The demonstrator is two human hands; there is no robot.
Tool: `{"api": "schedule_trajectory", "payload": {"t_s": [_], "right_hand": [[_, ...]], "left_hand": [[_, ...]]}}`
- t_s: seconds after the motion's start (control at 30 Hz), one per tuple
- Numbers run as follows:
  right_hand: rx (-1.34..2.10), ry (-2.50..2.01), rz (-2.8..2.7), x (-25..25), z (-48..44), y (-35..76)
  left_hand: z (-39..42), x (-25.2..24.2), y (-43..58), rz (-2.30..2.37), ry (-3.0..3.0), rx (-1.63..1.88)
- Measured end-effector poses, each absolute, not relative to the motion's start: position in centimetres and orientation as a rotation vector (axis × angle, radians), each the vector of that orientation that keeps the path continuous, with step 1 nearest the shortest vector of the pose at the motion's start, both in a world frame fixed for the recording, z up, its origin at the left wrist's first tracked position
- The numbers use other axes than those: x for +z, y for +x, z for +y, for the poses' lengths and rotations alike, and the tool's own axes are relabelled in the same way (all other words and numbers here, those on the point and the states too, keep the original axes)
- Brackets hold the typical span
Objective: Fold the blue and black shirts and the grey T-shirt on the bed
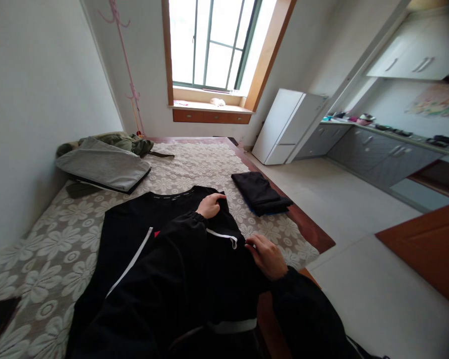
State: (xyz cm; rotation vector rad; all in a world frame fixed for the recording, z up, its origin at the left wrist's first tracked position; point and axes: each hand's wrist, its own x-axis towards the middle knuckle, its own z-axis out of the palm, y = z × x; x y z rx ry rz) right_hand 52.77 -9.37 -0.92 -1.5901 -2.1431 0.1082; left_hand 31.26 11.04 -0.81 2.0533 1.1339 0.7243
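Note:
A black shirt (130, 224) with white stripes lies spread on the patterned tablecloth, its neckline away from me. At the shirt's right shoulder, my left hand (209, 205) pinches the fabric. My right hand (266, 255) grips the shirt's right side lower down, by the end of a white stripe. Both hands have their fingers closed on the cloth. My left sleeve crosses over the shirt and hides much of its middle.
A folded black garment (260, 193) lies right of the shirt near the table's edge. Grey and olive clothes (105, 164) are piled at the far left by the wall. The floral tablecloth (198, 164) covers the table. Beyond stand a white fridge (284, 124) and kitchen cabinets (374, 154).

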Motion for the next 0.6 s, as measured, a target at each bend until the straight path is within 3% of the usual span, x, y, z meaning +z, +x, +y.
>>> {"api": "schedule_trajectory", "payload": {"t_s": [0.17,0.43,0.6], "right_hand": [[-0.13,-1.714,-2.032,-1.9,-9.5,55.0],[-0.016,-1.698,-2.129,-0.7,-8.7,54.8],[-0.135,-1.659,-2.189,-0.9,-8.6,54.8]], "left_hand": [[10.3,-0.6,31.5,1.211,2.103,0.699],[10.4,-0.5,31.5,1.225,2.125,0.666],[10.7,-0.5,31.3,1.257,2.11,0.662]]}}
